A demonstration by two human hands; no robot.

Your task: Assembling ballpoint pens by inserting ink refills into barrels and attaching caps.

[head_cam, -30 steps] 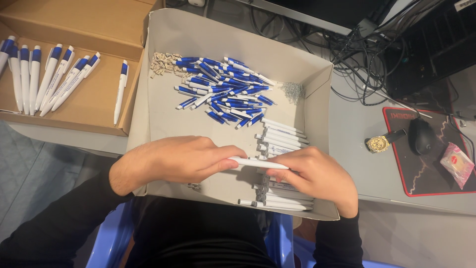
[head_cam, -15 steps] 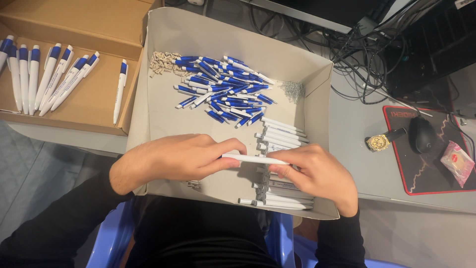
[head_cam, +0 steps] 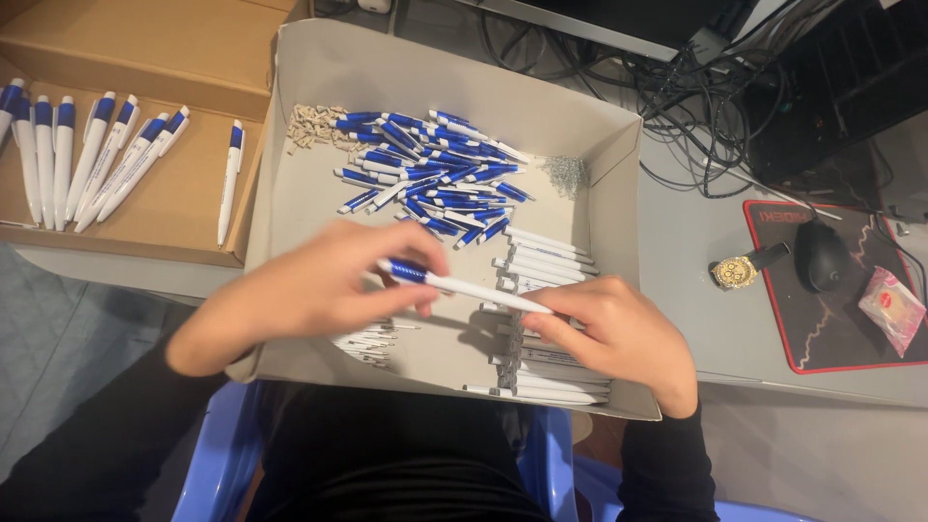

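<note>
Hands over a grey cardboard tray [head_cam: 619, 184]: left hand [head_cam: 319, 285] pinches the blue end and right hand [head_cam: 619, 333] the white tip of a pen [head_cam: 464, 286]. Brown box [head_cam: 174, 208] of assembled pens lies left; small pink packet [head_cam: 894, 307] sits on the mouse mat, right.

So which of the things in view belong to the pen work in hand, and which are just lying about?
Belongs to the work:
- pen held between left hand and right hand
- grey box
- blue pen parts
- white barrels
- springs
- finished pens in the brown box

Just lying about:
- wristwatch
- mouse
- cables
</note>
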